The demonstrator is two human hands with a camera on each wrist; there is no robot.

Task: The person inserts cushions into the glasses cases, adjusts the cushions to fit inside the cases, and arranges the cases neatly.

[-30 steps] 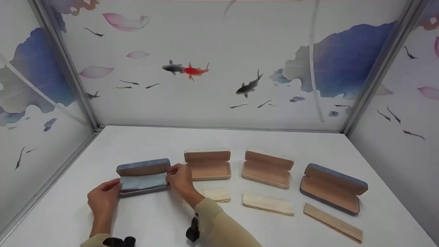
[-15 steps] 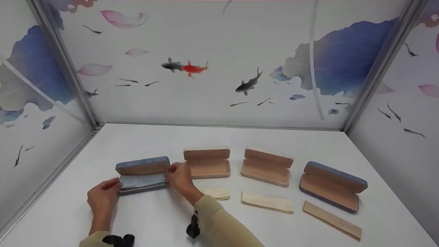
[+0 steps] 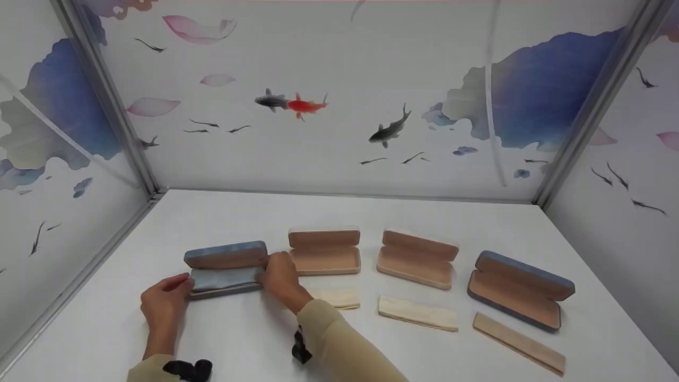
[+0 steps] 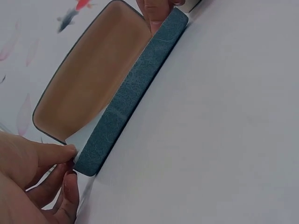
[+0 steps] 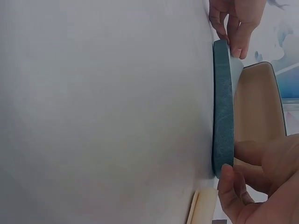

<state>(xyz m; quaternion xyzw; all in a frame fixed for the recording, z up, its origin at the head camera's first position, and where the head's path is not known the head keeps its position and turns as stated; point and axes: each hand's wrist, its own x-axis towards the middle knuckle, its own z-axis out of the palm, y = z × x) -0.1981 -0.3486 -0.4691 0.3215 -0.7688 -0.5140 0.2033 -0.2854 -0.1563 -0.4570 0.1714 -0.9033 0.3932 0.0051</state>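
A blue glasses case (image 3: 225,292) lies with its lid raised at the left of the table, brown lining showing. Inside its base is a folded light blue cloth (image 3: 225,278). At the case's left end my left hand (image 3: 165,303) pinches the cloth's corner, thumb on top, as the left wrist view (image 4: 42,172) also shows. My right hand (image 3: 282,279) is at the opposite end; its thumb (image 5: 250,152) reaches inside over the rim and a fingertip lies against the outer corner. The right hand covers the cloth's right end.
Two pale-rimmed open cases (image 3: 325,260) (image 3: 414,265) and another blue one (image 3: 517,298) stand in a row to the right. Folded cream cloths (image 3: 339,298) (image 3: 417,313) and a tan one (image 3: 519,344) lie before them. Printed panels (image 3: 339,170) enclose the table.
The light blue cloth has sunk lower into the case, and more of the front rim shows. My right hand's fingers have shifted slightly at the right end; the left hand stays at its corner.
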